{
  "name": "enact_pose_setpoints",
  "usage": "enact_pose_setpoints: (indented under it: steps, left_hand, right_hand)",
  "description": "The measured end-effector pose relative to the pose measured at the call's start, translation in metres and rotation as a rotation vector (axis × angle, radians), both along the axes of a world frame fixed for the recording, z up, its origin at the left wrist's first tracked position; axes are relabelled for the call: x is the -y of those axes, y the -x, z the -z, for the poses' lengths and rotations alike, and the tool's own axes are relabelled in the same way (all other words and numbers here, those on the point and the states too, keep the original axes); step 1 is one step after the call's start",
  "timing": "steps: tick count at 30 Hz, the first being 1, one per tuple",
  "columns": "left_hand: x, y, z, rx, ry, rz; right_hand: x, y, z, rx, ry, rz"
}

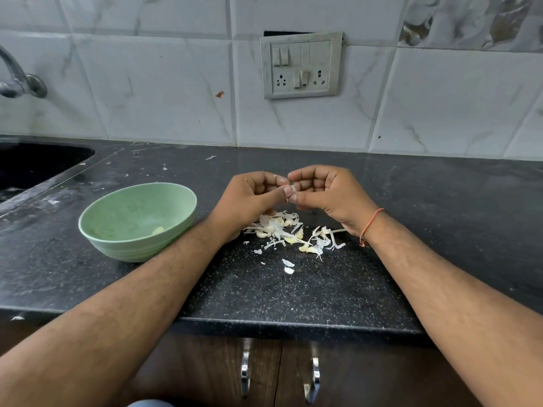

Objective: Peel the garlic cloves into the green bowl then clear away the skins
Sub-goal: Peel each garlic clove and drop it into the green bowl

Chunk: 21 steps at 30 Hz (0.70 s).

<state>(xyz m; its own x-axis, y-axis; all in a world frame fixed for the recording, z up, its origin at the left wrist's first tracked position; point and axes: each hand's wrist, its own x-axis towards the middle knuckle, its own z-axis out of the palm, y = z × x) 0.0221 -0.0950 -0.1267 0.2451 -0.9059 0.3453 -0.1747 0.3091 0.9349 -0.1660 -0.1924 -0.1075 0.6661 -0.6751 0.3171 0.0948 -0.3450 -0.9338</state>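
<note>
Forearms are stretched forward from the lower corners over the dark speckled worktop (293,295), converging at the centre; the left hand (252,193) is held palm-inward with its fingers curled, its thumb laid against a small garlic clove (291,190); the right hand (323,189) is raised to the same height, fingers likewise curled, thumb and forefinger pinched on the same clove, so that the clove is gripped between both hands above the worktop; an orange thread (370,224) is worn round the right wrist. A heap of garlic cloves and skins (291,235) is spread on the worktop just below the hands, with a few loose scraps of skin (288,266) lying nearer the front edge. The green bowl (138,221) is set on the worktop just beside the left forearm; a single peeled clove (158,230) is seen inside it. A sink (38,165) is sunk at the far left; a switch panel (301,65) is mounted on the tiled wall behind.
</note>
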Motion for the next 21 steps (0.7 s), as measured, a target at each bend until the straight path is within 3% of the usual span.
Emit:
enact_pose_setpoints:
  steps: [8, 13, 18, 21]
  left_hand:
    - [-0.004, 0.000, 0.000, -0.144, -0.048, 0.157]
    - [-0.001, -0.001, 0.002, -0.170, -0.035, 0.146]
    - [-0.003, 0.001, 0.001, -0.133, -0.012, 0.075]
    - [-0.002, 0.000, 0.001, -0.114, -0.001, 0.007]
  right_hand:
    - [-0.001, 0.005, 0.001, 0.015, -0.164, -0.130]
    - [-0.004, 0.008, -0.004, 0.034, -0.231, -0.190]
    - [0.001, 0.010, -0.005, 0.049, -0.232, -0.141]
    - [0.005, 0.012, -0.005, -0.088, -0.099, -0.122]
